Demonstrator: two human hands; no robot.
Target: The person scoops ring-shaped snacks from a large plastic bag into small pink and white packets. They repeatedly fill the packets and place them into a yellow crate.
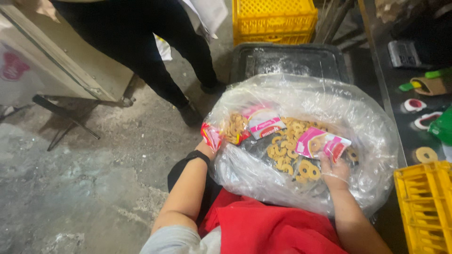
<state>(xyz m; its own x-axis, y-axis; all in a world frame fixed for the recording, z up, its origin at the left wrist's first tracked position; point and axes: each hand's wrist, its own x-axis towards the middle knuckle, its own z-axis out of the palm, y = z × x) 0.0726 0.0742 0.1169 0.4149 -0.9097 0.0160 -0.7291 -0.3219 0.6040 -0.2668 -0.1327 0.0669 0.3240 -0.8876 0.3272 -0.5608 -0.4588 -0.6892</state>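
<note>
Much here is veiled by the large clear plastic bag point(301, 141), whose glossy folds blur what lies inside. The left hand point(207, 148) is mostly hidden behind the bag's left edge; only the wrist with a black watch band point(198, 156) and the heel of the hand show, so the fingers cannot be made out, though the hand appears closed on a small packet of ring-shaped biscuits point(230, 129) with a red and pink wrapper, pressed against the bag's left wall. The right hand point(335, 171) is inside the bag near its right edge, seen through the film, fingers curled around the lower end of a pink and white packet point(322, 143) that lies tilted over a heap of loose ring biscuits point(292, 157) in the bag's middle. Another pink packet point(265, 123) rests toward the bag's far side. Both forearms reach forward from the bottom of the view, the right one cut off at the frame's edge, above a red cloth point(268, 228). Behind the bag stands a black bin point(287, 59) and a yellow crate point(274, 19); a second yellow crate point(423, 207) is cropped at the lower right corner. A standing person's dark legs point(155, 51) are cut off at the top.
</note>
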